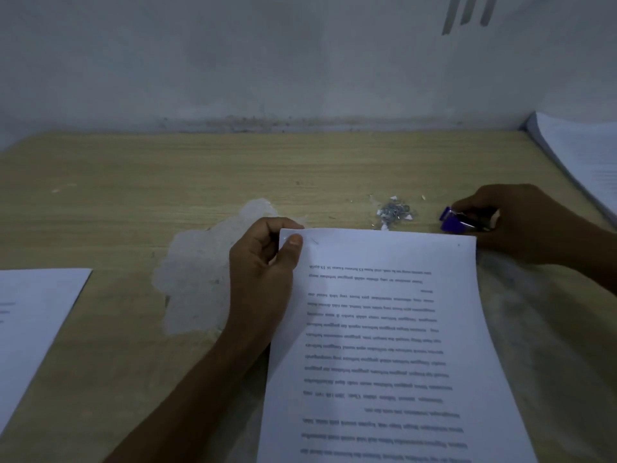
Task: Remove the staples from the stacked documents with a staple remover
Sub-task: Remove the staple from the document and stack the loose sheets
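One stapled document [384, 329] lay nearest, its upside-down print blurred and its near edge cut off, while the left hand [263, 262] pinched its far left corner, thumb just beside a faint staple [314, 241]. Past its far edge the right hand [521, 222] gripped a purple staple remover [455, 221] low over the table [167, 175], fingers hiding much of it, a heap of loose staples [395, 212] just to its left. Bare wood ran on to the wall [267, 61], between a cropped sheet [33, 312] at the left and a paper stack [581, 155] at the far right.
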The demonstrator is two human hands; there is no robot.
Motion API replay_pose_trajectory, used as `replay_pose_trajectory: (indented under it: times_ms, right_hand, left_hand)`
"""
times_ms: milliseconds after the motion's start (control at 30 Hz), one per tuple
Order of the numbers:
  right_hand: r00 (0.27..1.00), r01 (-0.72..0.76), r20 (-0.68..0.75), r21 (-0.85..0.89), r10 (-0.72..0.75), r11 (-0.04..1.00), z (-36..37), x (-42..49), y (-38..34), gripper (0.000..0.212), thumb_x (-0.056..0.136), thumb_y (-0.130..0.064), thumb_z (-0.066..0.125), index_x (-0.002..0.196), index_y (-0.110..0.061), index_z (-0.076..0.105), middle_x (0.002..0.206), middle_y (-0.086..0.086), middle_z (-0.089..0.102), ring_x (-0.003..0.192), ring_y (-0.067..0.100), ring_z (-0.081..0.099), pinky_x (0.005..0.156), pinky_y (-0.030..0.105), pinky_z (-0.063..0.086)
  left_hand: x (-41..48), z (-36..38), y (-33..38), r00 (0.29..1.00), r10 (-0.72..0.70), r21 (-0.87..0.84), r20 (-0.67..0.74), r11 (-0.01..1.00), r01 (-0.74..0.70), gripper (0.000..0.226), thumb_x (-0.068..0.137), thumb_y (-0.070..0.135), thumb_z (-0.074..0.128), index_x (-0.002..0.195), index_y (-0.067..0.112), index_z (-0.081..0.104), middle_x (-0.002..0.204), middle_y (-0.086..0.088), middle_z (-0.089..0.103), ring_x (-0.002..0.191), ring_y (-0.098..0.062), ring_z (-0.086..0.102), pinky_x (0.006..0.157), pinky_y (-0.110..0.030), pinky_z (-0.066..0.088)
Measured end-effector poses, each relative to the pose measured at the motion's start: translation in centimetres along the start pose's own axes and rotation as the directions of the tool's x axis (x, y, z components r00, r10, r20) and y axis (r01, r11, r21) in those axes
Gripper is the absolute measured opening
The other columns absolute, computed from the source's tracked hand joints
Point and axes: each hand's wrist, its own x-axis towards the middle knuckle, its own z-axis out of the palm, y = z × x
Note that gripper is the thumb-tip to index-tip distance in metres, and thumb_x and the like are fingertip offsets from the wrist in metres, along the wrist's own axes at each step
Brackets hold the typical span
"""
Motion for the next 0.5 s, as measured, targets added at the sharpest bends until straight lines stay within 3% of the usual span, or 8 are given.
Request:
replay_pose_trajectory:
  times_ms: [133, 200, 267, 333, 367, 433, 500]
  right_hand:
    - [0.988, 0.036, 0.148, -0.01, -0.034, 0.999, -2.5, 0.0, 0.6, 0.063, 0.072, -0.027, 0.079, 0.129, -0.031, 0.053, 0.11, -0.009, 0.062, 0.09, 0.004, 0.056, 0.078, 0.027, 0.045]
    - [0.993, 0.107, 0.05, 0.065, -0.11, 0.992, -4.0, -0.4, -0.9, 0.049, 0.078, -0.021, 0.071, 0.117, -0.043, 0.052, 0.107, -0.02, 0.061, 0.094, -0.001, 0.059, 0.083, 0.031, 0.05]
    - [0.978, 0.182, -0.137, 0.201, -0.157, 0.963, -4.1, -1.1, -4.3, 0.037, 0.079, -0.035, 0.064, 0.115, -0.04, 0.057, 0.105, -0.023, 0.062, 0.092, -0.004, 0.061, 0.085, 0.028, 0.049]
    - [0.973, 0.219, -0.142, 0.304, -0.184, 0.927, -3.0, -1.6, -8.3, 0.061, 0.068, -0.059, 0.062, 0.124, -0.036, 0.057, 0.108, -0.024, 0.063, 0.093, -0.006, 0.062, 0.083, 0.021, 0.048]
    - [0.973, 0.228, -0.099, 0.276, -0.208, 0.934, -2.0, -1.6, -9.7, 0.067, 0.065, -0.065, 0.061, 0.126, -0.036, 0.056, 0.11, -0.025, 0.062, 0.094, -0.007, 0.06, 0.082, 0.022, 0.049]
    - [0.966, 0.259, -0.024, 0.173, -0.259, 0.95, 0.0, -1.3, -10.8, 0.054, 0.073, -0.06, 0.064, 0.121, -0.036, 0.061, 0.109, -0.021, 0.065, 0.094, -0.003, 0.06, 0.083, 0.034, 0.052]
    - [0.951, 0.309, -0.073, 0.178, -0.3, 0.934, 1.0, -1.0, -10.9, 0.031, 0.081, -0.047, 0.068, 0.109, -0.033, 0.07, 0.102, -0.017, 0.07, 0.088, 0.004, 0.064, 0.077, 0.039, 0.054]
  left_hand:
    - [-0.1, -0.1, -0.2, 1.0, 0.0, -0.023, 0.004, 1.0, 0.0, 0.016, 0.09, 0.001, 0.055, 0.086, 0.013, 0.063, 0.081, -0.002, 0.066, 0.072, -0.015, 0.064, 0.063, -0.028, 0.053]
    - [-0.1, 0.0, -0.2, 1.0, 0.017, -0.034, 0.002, 0.999, -0.017, 0.009, 0.087, 0.008, 0.056, 0.085, 0.015, 0.062, 0.081, 0.0, 0.066, 0.072, -0.015, 0.063, 0.064, -0.027, 0.052]
    - [0.0, 0.1, -0.2, 0.998, 0.056, -0.037, -0.002, 0.998, -0.056, 0.009, 0.084, 0.013, 0.054, 0.085, 0.017, 0.061, 0.079, 0.007, 0.065, 0.072, -0.011, 0.062, 0.064, -0.023, 0.051]
    - [0.0, 0.1, -0.2, 0.995, 0.104, -0.026, -0.002, 0.994, -0.104, 0.011, 0.084, 0.012, 0.053, 0.084, 0.019, 0.06, 0.079, 0.012, 0.064, 0.073, -0.008, 0.061, 0.065, -0.021, 0.05]
    - [0.0, 0.0, -0.2, 0.992, 0.127, -0.019, 0.003, 0.992, -0.127, 0.011, 0.085, 0.011, 0.052, 0.084, 0.02, 0.06, 0.08, 0.012, 0.064, 0.074, -0.008, 0.061, 0.066, -0.021, 0.05]
    - [0.0, 0.0, -0.2, 0.988, 0.155, -0.018, 0.018, 0.988, -0.155, 0.013, 0.085, 0.01, 0.052, 0.084, 0.02, 0.059, 0.081, 0.009, 0.064, 0.076, -0.011, 0.061, 0.068, -0.024, 0.049]
    - [0.2, -0.3, -0.2, 0.985, 0.167, -0.046, 0.036, 0.985, -0.165, 0.014, 0.085, 0.007, 0.053, 0.085, 0.019, 0.06, 0.083, 0.007, 0.064, 0.079, -0.013, 0.061, 0.071, -0.026, 0.05]
